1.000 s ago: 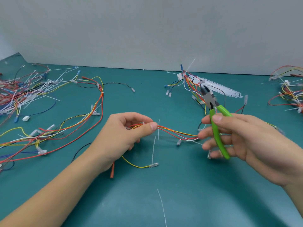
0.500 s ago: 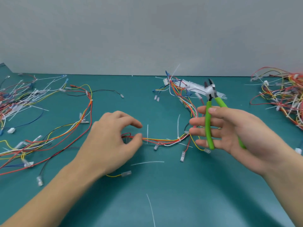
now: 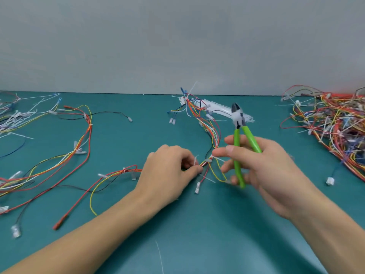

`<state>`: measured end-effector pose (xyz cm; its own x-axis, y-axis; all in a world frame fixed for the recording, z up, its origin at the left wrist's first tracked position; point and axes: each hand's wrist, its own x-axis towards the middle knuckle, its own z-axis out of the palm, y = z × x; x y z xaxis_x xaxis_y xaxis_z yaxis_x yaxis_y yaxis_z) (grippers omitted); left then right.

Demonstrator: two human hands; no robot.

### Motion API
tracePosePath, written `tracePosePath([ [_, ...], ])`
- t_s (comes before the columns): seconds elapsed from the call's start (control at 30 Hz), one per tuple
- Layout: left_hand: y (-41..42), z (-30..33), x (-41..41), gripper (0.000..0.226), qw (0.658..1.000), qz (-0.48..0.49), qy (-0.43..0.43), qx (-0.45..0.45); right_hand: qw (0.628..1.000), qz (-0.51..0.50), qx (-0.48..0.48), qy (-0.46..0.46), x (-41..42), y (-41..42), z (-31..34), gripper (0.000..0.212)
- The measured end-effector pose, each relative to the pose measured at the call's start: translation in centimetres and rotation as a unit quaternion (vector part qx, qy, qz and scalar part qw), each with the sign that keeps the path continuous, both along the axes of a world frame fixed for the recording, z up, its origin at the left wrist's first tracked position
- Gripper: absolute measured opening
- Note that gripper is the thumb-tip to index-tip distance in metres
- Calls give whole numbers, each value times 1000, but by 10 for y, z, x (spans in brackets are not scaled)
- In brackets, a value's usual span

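A wire harness [image 3: 212,135] of red, orange, yellow, white and black wires runs from a white connector at the back down to the middle of the teal table. My left hand [image 3: 169,173] pinches this bundle between thumb and fingers beside a white cable tie [image 3: 196,160]. My right hand [image 3: 262,169] grips green-handled side cutters [image 3: 240,135], jaws pointing up and away, while its fingertips reach to the bundle at another tie [image 3: 208,160].
Another harness [image 3: 79,147] loops across the left of the table. A big tangle of harnesses [image 3: 335,127] fills the right edge. A bundle of white cable ties [image 3: 219,110] lies at the back. A cut tie tail [image 3: 160,256] lies near the front edge.
My left hand slid right along the harness and pinches it further along. The right hand with the cutters came in closer, and the view shifted left.
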<state>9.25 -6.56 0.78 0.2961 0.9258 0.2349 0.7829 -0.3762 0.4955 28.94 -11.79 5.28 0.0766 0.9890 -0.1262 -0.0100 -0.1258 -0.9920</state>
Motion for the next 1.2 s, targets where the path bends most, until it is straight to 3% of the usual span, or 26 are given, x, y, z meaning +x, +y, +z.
tracePosePath([
  [0.07,-3,-1,2,18,999,-13,23,38,994,-28,69,-81,-2,-2,-4,22],
  [0.17,-7,-3,8,15,995,-26,28,96,977,28,144,-152,-13,-6,-11,34],
  [0.23,-9,-5,11,21,996,-30,6,87,955,63,166,-239,-22,-8,-17,38],
  [0.3,-7,-7,10,18,997,-22,-42,53,942,63,189,-268,-26,-7,-21,38],
  [0.63,-1,-10,4,5,982,-32,-180,-44,976,-22,183,-120,-20,9,-28,34],
  [0.83,-3,-11,6,6,991,-23,-133,-13,980,-4,172,-103,-23,7,-31,35],
  [1.03,-7,-6,14,16,996,-22,-84,-30,992,-71,101,13,-30,10,-32,30],
  [1.2,-6,-5,12,15,997,-34,-70,0,992,-73,101,32,-26,13,-29,29],
])
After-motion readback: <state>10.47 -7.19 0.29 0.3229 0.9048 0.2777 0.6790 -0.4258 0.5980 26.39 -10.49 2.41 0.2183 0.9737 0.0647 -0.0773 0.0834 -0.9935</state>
